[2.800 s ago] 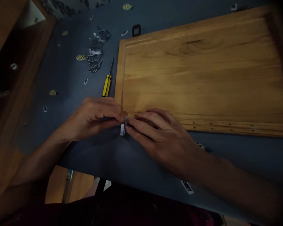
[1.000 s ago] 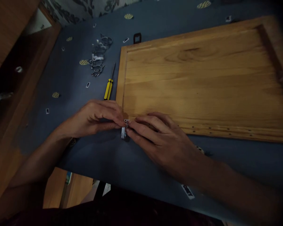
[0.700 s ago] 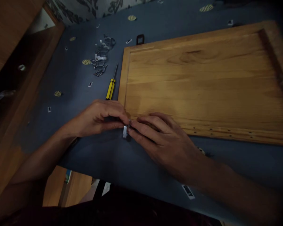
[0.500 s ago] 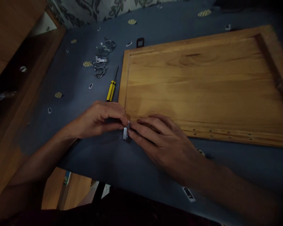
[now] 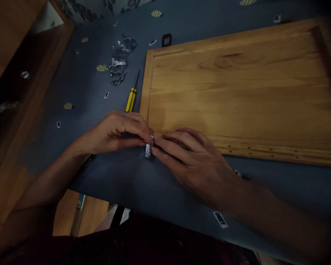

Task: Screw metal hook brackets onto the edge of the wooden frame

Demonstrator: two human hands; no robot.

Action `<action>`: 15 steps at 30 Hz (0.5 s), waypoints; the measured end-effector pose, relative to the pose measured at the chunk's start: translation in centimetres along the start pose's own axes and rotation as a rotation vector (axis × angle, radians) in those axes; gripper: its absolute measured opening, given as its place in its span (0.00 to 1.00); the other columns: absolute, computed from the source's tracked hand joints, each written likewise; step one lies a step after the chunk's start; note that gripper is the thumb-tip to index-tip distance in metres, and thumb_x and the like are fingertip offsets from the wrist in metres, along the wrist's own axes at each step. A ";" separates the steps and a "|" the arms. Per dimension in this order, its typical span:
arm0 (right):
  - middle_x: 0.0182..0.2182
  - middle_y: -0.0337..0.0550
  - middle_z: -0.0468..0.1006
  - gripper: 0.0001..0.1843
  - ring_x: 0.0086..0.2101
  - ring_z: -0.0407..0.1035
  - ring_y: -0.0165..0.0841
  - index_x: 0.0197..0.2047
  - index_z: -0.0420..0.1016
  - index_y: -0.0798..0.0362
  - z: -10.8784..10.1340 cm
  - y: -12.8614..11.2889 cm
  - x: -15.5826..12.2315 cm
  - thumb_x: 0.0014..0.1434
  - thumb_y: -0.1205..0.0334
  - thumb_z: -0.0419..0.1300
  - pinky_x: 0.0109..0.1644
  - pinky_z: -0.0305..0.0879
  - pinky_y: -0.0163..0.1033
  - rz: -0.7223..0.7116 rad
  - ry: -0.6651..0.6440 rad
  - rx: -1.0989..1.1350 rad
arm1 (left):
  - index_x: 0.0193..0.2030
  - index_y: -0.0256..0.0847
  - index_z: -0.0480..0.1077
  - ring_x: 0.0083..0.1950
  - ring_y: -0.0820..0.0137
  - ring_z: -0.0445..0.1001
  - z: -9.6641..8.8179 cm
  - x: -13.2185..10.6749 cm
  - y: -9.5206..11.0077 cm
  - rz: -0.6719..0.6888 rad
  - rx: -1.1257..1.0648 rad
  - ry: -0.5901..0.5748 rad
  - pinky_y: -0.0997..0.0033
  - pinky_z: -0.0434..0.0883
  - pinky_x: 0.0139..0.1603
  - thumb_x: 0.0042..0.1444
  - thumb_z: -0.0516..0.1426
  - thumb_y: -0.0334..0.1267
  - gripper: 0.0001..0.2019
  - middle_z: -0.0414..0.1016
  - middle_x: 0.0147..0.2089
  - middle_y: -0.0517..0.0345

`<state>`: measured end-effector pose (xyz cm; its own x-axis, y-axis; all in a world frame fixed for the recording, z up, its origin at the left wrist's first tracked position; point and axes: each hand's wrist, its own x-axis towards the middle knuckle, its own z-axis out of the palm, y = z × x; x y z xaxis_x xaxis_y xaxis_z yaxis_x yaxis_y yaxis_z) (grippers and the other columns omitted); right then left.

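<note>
A small shiny metal hook [image 5: 147,151] sits at the near left corner of a wooden board [image 5: 237,88], its curved part hanging past the board's edge. My left hand [image 5: 121,132] pinches with thumb and index finger at the hook's upper end; what lies between the fingertips is too small to make out. From the other side, my right hand [image 5: 193,158] has its thumb and index fingertips on the hook, steadying it against the board, with its other fingers resting over the board's near edge. Left of the board lies a yellow-handled screwdriver [image 5: 131,99].
Several metal hooks and screws [image 5: 118,62] lie in a loose pile beyond the screwdriver. A dark square loop [image 5: 167,39] sticks out at the board's far edge. Small dark holes [image 5: 249,148] run along its near edge. A blue patterned cloth [image 5: 82,88] covers the table.
The view has shifted slightly, so the board and table appear a little higher. Both hands keep nearly the same grip at the hook.
</note>
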<state>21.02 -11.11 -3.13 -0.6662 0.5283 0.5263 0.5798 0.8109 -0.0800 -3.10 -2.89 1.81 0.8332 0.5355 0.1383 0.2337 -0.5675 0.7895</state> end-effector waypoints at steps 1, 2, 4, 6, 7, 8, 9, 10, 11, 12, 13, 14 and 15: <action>0.52 0.47 0.86 0.19 0.52 0.74 0.43 0.54 0.83 0.59 0.0 0.0 0.0 0.76 0.72 0.49 0.58 0.73 0.50 -0.002 -0.004 -0.001 | 0.42 0.49 0.83 0.44 0.65 0.84 -0.1 0.0 0.0 0.003 0.006 -0.006 0.64 0.81 0.45 0.70 0.64 0.41 0.06 0.86 0.42 0.54; 0.52 0.47 0.86 0.19 0.52 0.74 0.43 0.54 0.83 0.59 0.0 0.0 0.0 0.76 0.72 0.49 0.58 0.74 0.50 -0.005 -0.002 -0.001 | 0.42 0.49 0.83 0.44 0.65 0.84 -0.3 0.0 0.0 0.005 0.012 -0.011 0.64 0.81 0.46 0.70 0.64 0.40 0.05 0.86 0.42 0.54; 0.52 0.46 0.86 0.19 0.52 0.75 0.42 0.53 0.83 0.58 0.0 0.0 0.0 0.76 0.72 0.50 0.58 0.74 0.49 -0.004 0.004 -0.006 | 0.43 0.49 0.83 0.44 0.65 0.84 -0.8 -0.2 0.1 0.005 0.023 -0.013 0.65 0.80 0.46 0.69 0.65 0.39 0.03 0.86 0.42 0.55; 0.52 0.44 0.86 0.19 0.52 0.74 0.41 0.53 0.83 0.57 0.0 0.0 0.0 0.76 0.72 0.50 0.58 0.74 0.48 -0.001 0.005 -0.014 | 0.45 0.48 0.82 0.42 0.67 0.83 -1.2 -0.5 0.2 -0.011 0.034 -0.002 0.67 0.79 0.46 0.69 0.65 0.40 0.03 0.85 0.41 0.56; 0.53 0.44 0.86 0.19 0.52 0.74 0.41 0.53 0.83 0.56 0.1 0.0 -0.1 0.76 0.71 0.50 0.58 0.74 0.48 -0.002 0.005 -0.017 | 0.46 0.47 0.82 0.42 0.67 0.83 -1.3 -0.7 0.2 -0.027 0.041 0.003 0.68 0.79 0.45 0.69 0.65 0.40 0.03 0.85 0.40 0.56; 0.53 0.44 0.85 0.19 0.52 0.74 0.41 0.54 0.82 0.56 0.1 0.0 -0.1 0.77 0.71 0.49 0.58 0.73 0.48 -0.004 0.004 -0.017 | 0.47 0.46 0.82 0.42 0.67 0.82 -1.3 -1.0 0.2 -0.041 0.053 0.006 0.68 0.79 0.45 0.69 0.66 0.42 0.05 0.84 0.41 0.55; 0.53 0.44 0.85 0.18 0.52 0.74 0.41 0.54 0.82 0.57 0.2 0.0 -0.2 0.77 0.71 0.50 0.58 0.73 0.49 -0.007 0.002 -0.012 | 0.50 0.46 0.81 0.42 0.67 0.81 -1.2 -1.4 0.2 -0.052 0.072 0.006 0.68 0.78 0.46 0.68 0.66 0.43 0.08 0.83 0.41 0.55; 0.53 0.45 0.85 0.18 0.52 0.74 0.42 0.54 0.82 0.58 0.3 0.1 -0.2 0.77 0.71 0.50 0.57 0.73 0.49 -0.011 0.007 -0.003 | 0.53 0.45 0.80 0.44 0.66 0.81 -0.9 -1.8 0.1 -0.055 0.095 0.011 0.68 0.78 0.47 0.66 0.68 0.46 0.12 0.82 0.42 0.54; 0.53 0.46 0.85 0.18 0.52 0.73 0.43 0.55 0.81 0.59 0.4 0.1 -0.3 0.77 0.70 0.50 0.57 0.72 0.50 -0.015 0.012 0.007 | 0.56 0.44 0.79 0.46 0.65 0.80 -0.6 -2.2 0.0 -0.053 0.119 0.021 0.67 0.78 0.48 0.64 0.69 0.48 0.17 0.81 0.44 0.53; 0.53 0.47 0.85 0.17 0.52 0.73 0.43 0.54 0.81 0.59 0.4 0.1 -0.3 0.77 0.70 0.50 0.57 0.72 0.51 -0.018 0.016 0.017 | 0.59 0.44 0.78 0.48 0.65 0.78 0.0 -2.6 -0.2 -0.055 0.147 0.037 0.66 0.78 0.49 0.62 0.70 0.51 0.22 0.79 0.46 0.52; 0.53 0.48 0.85 0.17 0.53 0.73 0.44 0.54 0.81 0.59 0.5 0.1 -0.4 0.76 0.70 0.51 0.57 0.72 0.51 -0.019 0.015 0.023 | 0.61 0.43 0.77 0.49 0.63 0.77 0.6 -3.0 -0.3 -0.056 0.172 0.064 0.65 0.78 0.50 0.61 0.70 0.54 0.26 0.78 0.48 0.51; 0.53 0.48 0.85 0.16 0.53 0.73 0.44 0.54 0.81 0.59 0.5 0.1 -0.4 0.76 0.70 0.51 0.57 0.71 0.51 -0.017 0.012 0.022 | 0.62 0.43 0.76 0.50 0.63 0.76 1.2 -3.2 -0.5 -0.069 0.196 0.087 0.65 0.78 0.50 0.60 0.69 0.56 0.28 0.76 0.49 0.50; 0.53 0.48 0.85 0.16 0.53 0.73 0.44 0.54 0.81 0.58 0.5 0.1 -0.4 0.76 0.70 0.52 0.58 0.71 0.51 -0.014 0.007 0.018 | 0.63 0.43 0.76 0.51 0.62 0.75 1.8 -3.4 -0.6 -0.083 0.220 0.114 0.64 0.77 0.50 0.60 0.69 0.58 0.30 0.75 0.50 0.50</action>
<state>21.07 -11.10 -3.73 -0.6710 0.5147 0.5338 0.5614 0.8229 -0.0876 -5.21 -5.53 -0.20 0.7479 0.6455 0.1547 0.4122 -0.6344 0.6539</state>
